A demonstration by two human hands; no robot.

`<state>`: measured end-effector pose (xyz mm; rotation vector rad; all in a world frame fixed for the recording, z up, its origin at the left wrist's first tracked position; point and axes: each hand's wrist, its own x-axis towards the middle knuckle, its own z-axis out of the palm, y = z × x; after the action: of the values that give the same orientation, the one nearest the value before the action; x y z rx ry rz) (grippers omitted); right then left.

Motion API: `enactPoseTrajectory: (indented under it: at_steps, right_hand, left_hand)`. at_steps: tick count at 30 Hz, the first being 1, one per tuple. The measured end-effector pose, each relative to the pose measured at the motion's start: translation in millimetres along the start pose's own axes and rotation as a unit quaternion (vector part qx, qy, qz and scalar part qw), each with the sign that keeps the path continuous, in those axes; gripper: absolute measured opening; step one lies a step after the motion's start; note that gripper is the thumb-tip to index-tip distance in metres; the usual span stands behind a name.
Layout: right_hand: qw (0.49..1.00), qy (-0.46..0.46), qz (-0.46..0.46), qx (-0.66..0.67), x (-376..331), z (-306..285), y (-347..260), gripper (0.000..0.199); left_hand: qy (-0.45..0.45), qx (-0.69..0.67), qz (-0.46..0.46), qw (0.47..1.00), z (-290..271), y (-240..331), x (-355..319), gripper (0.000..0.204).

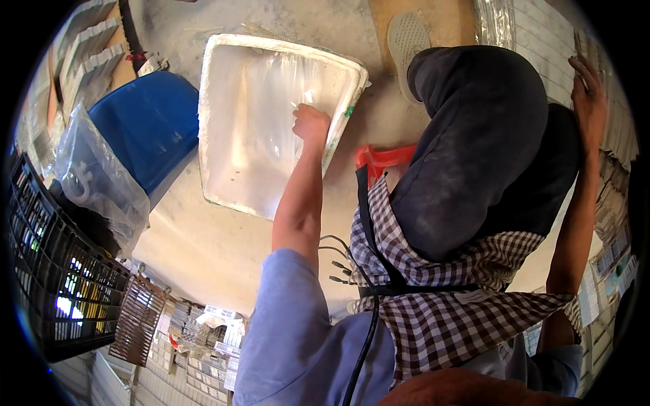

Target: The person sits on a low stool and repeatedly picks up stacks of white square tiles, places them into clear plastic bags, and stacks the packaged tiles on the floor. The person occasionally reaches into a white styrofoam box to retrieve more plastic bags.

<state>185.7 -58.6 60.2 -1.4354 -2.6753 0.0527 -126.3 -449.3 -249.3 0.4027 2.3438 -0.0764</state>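
Observation:
My left hand (pixel 311 124) reaches into a white foam box (pixel 215 122) on the floor. Its fingers are closed on a clear plastic bag (pixel 274 108), which lies loosely inside the box; the exact grip is partly hidden by the hand. Over at the far right, past my knee, my right hand (pixel 588 98) is empty with its fingers stretched out. It is close to a stack of pale, flat pieces (pixel 552 40); I cannot tell whether it touches them.
Left of the box stands a blue plastic seat or container (pixel 145 122), with a clear bag (pixel 91 169) beside it. Black crates (pixel 68 284) are at the lower left. A red plastic stool (pixel 382 157) shows beside my leg. A black cable (pixel 369 325) hangs down.

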Motion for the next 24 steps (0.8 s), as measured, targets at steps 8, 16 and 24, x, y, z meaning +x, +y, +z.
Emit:
enactPoseTrajectory:
  at_steps: [8,16,24]
  right_hand:
    - [0.989,-0.009,0.008,0.146,3,12,-6,0.033]
    - [0.958,-0.016,-0.011,0.285,17,36,-11,0.030]
    - [0.900,0.056,-0.006,0.432,10,23,-67,0.028]
  left_hand:
    - [0.075,-0.108,0.008,0.991,-26,-39,-30,0.016]
    - [0.248,-0.412,0.071,0.874,-96,-100,-96,0.009]
    - [0.137,-0.615,0.202,0.750,-228,-96,-220,0.010]
